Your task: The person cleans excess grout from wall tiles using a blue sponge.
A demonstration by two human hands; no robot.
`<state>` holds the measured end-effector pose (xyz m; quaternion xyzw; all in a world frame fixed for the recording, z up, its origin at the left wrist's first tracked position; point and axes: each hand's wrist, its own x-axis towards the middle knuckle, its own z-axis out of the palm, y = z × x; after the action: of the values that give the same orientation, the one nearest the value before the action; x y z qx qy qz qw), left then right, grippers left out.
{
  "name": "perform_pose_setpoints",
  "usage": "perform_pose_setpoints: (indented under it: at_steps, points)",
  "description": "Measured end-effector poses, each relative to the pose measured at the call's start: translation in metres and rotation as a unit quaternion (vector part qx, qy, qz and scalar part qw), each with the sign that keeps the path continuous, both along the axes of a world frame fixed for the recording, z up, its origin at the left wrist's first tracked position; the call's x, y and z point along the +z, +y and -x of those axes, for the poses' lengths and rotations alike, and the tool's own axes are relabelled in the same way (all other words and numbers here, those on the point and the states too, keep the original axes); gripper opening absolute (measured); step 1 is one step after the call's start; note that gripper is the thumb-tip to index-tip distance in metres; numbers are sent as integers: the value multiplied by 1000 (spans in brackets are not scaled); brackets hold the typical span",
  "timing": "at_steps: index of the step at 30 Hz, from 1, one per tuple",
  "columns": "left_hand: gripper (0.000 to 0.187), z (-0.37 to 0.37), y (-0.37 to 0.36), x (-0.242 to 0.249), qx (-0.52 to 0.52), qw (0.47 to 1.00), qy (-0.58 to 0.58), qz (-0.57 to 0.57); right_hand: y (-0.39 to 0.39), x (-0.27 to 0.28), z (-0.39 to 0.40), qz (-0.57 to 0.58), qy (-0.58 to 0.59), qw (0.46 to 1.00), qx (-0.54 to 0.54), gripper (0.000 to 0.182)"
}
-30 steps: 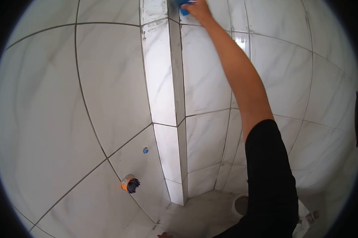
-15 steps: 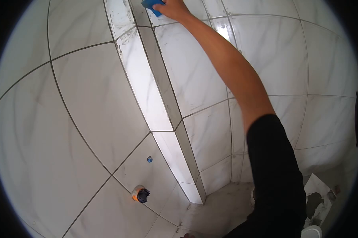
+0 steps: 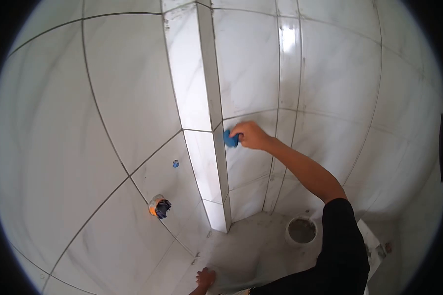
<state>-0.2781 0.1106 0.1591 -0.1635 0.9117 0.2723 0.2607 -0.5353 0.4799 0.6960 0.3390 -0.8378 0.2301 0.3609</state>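
My right hand [image 3: 252, 135] is closed on a flat blue scraper [image 3: 230, 138]. The scraper lies against the white marbled wall tile, just right of the inner corner beside the tiled column [image 3: 194, 93]. A dark grout line runs down that corner, and a horizontal joint passes a little above my hand. Low at the bottom of the view, my left hand [image 3: 206, 278] is partly visible, fingers apart, near the floor and the foot of the left wall. It seems to hold nothing.
A white bucket [image 3: 288, 235] with grey contents stands on the grey floor [image 3: 246, 250]. An orange pipe stub [image 3: 153, 206] stuffed with black plastic sticks out of the left wall, below a small blue plug [image 3: 176, 163]. A stained white sheet [image 3: 371, 246] leans at lower right.
My right hand has moved down the wall with the scraper, from the top of the view to its middle. The view has shifted, and the bucket and my left hand now show more.
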Motion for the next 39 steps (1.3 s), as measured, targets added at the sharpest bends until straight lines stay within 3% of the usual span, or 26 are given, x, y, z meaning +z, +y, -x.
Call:
perform_pose_setpoints:
  at_steps: [1,4,5,8,9,11,14,16,18,19,21,22,23,24,26,28,30,31,32,34,35,36,38,39]
  points:
    - [70,3,1,0,4,1000,3,-15,1,22,-10,-7,13,1000,-14,26]
    - [69,-5,-4,0,12,999,12,-37,-33,189,-20,124,216,968,9,40]
    - [68,-2,-2,5,22,999,7,-34,-48,253,-27,60,390,918,-34,36]
    - [67,2,-4,8,38,998,9,-38,-87,391,-24,26,508,861,-18,45]
    - [67,-3,-4,5,42,998,15,-39,-91,405,-13,24,502,864,-13,45]
    - [66,-6,-4,11,48,998,8,-39,-93,414,1,-44,477,871,-110,43]
    - [64,-5,-4,18,46,998,12,-44,-93,327,11,-144,402,881,-204,30]
    - [64,-7,-7,18,43,998,17,-50,-81,248,24,-200,526,822,-91,33]
    - [64,-2,-8,14,50,998,-8,-36,-89,205,-26,-268,336,899,-90,35]
    - [64,2,-9,11,50,998,-8,-41,-96,213,-40,-257,322,907,-90,32]
    - [64,-1,-11,5,41,998,11,-50,-101,275,-33,-143,467,872,-10,25]
    - [64,-5,-13,3,38,998,3,-50,-100,314,-40,-132,377,896,-194,21]
    - [64,-2,-13,7,43,998,5,-50,-77,361,-8,-126,369,889,-242,21]
    - [64,0,-11,11,48,998,11,-50,-100,362,-29,-53,506,857,-83,41]
    - [63,-2,-6,19,52,998,9,-46,-78,349,1,-85,366,911,-169,43]
    - [63,-4,-5,21,51,998,6,-43,-66,270,18,-90,422,897,-93,23]
    - [63,-6,-6,21,42,998,22,-35,-53,181,2,-146,257,955,-4,32]
    - [63,-2,-3,21,45,998,23,-41,-61,158,-29,-199,127,971,-35,29]
    - [63,0,-5,22,37,998,24,-46,-66,155,-42,-205,122,971,0,27]
    - [63,-8,-9,22,24,999,11,-45,-75,209,-45,-141,217,965,-46,26]
    - [63,-5,-10,22,28,999,9,-38,-83,251,-45,-96,351,929,-61,19]
    - [63,-2,-7,23,34,999,11,-35,-85,295,-42,-95,345,931,-65,19]
    - [66,-2,-8,26,39,999,2,-37,-87,357,-30,-79,485,870,-49,40]
    - [70,-2,-7,26,46,998,-3,-43,-85,354,-16,-57,450,889,-59,37]
